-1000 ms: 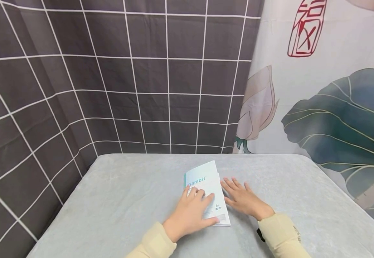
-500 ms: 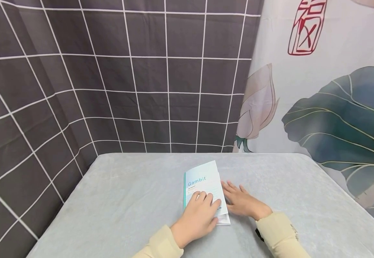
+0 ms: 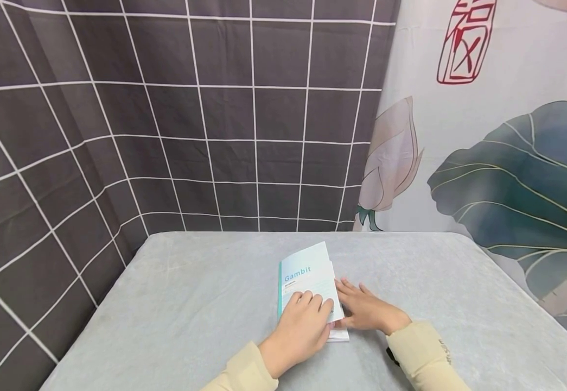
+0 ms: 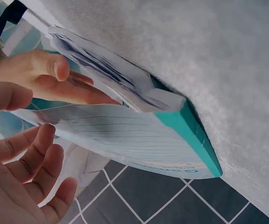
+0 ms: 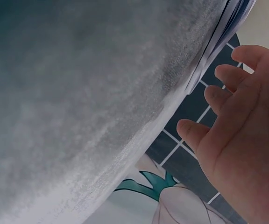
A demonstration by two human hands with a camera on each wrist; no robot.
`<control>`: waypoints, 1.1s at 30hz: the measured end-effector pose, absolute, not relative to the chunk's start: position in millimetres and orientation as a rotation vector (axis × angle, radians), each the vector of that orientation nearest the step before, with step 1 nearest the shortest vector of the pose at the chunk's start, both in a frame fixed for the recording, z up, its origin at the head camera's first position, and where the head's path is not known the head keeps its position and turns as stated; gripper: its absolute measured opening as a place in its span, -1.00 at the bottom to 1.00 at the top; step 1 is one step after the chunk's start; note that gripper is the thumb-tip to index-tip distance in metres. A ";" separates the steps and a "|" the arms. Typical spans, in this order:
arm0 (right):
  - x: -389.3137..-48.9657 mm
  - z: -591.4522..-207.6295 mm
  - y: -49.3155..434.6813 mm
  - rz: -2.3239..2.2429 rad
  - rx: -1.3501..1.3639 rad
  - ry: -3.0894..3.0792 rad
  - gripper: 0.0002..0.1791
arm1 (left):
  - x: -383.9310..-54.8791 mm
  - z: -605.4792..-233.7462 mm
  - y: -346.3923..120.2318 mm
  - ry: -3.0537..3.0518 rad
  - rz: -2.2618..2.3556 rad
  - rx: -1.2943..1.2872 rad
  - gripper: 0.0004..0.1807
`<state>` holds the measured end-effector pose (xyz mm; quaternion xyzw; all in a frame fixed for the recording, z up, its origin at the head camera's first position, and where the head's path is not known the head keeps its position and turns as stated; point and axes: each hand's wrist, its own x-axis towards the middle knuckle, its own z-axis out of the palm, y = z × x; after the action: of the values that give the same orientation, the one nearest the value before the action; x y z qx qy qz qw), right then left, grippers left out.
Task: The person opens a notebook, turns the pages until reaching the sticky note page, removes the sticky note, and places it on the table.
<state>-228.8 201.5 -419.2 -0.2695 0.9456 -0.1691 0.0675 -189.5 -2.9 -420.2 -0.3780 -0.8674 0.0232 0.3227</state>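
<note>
A thin notebook (image 3: 304, 267) with a white cover, a teal spine and the printed word "Gambit" lies on the table. My left hand (image 3: 297, 328) holds the front cover by its lower right part, fingers curled over it and thumb near the edge. That cover is raised, and the left wrist view shows a gap between the cover (image 4: 120, 135) and the pages (image 4: 106, 70). My right hand (image 3: 366, 308) is at the notebook's right edge, its fingers fairly straight. Its thumb reaches toward the lifted cover, and some of its fingers are partly hidden by the cover.
A grey cloth covers the table (image 3: 190, 304). Behind it hangs a dark curtain (image 3: 224, 119) with a white grid, and at the right a pale curtain (image 3: 410, 54) printed with a lotus bud and leaf.
My left hand has gone from lying spread on the cover to curling at its lower right and lifting it. My right hand has moved slightly left and nearer, its thumb now by the cover.
</note>
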 end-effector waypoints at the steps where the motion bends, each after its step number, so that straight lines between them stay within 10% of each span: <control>1: -228.7 -418.9 201.2 -0.510 -0.806 2.841 0.01 | -189.0 -419.3 -2.8 -2.278 0.057 -0.983 -0.62; 33: -230.1 -420.1 201.1 -0.519 -0.822 2.784 0.00 | -187.0 -351.2 -45.2 -2.426 -0.291 -0.661 -0.67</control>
<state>-230.1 201.1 -420.1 -0.2773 0.9397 -0.1752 0.0964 -187.0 -45.2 -351.2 -0.2490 -0.9142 -0.1095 0.3003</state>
